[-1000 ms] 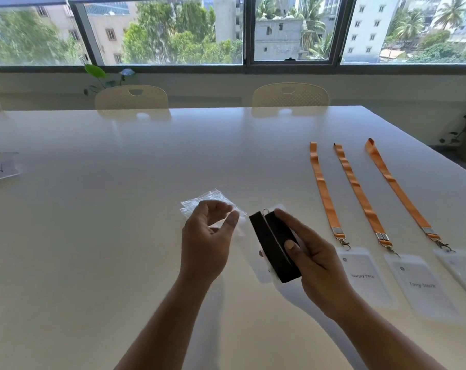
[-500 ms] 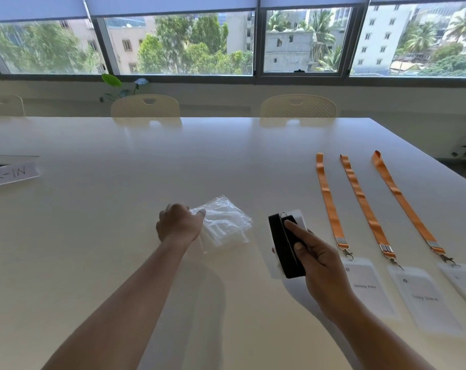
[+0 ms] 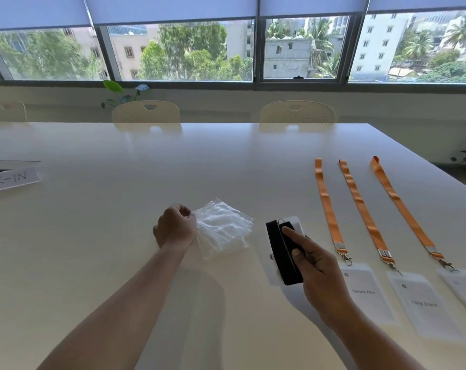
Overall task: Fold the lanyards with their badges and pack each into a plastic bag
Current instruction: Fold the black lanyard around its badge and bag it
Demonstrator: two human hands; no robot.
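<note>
Our left hand [image 3: 174,228] pinches the left edge of the bags [image 3: 224,228], a loose clear pile lying on the tabletop [image 3: 119,209]. Our right hand [image 3: 320,271] grips the black lanyard [image 3: 280,249], folded flat against its badge [image 3: 296,221] (thumb and forefinger pressed on top), just right of the pile. Further right, three orange lanyards [image 3: 329,206] lie straight, side by side, each clipped to a name card [image 3: 365,292]. A sign [image 3: 11,178] sits far left.
</note>
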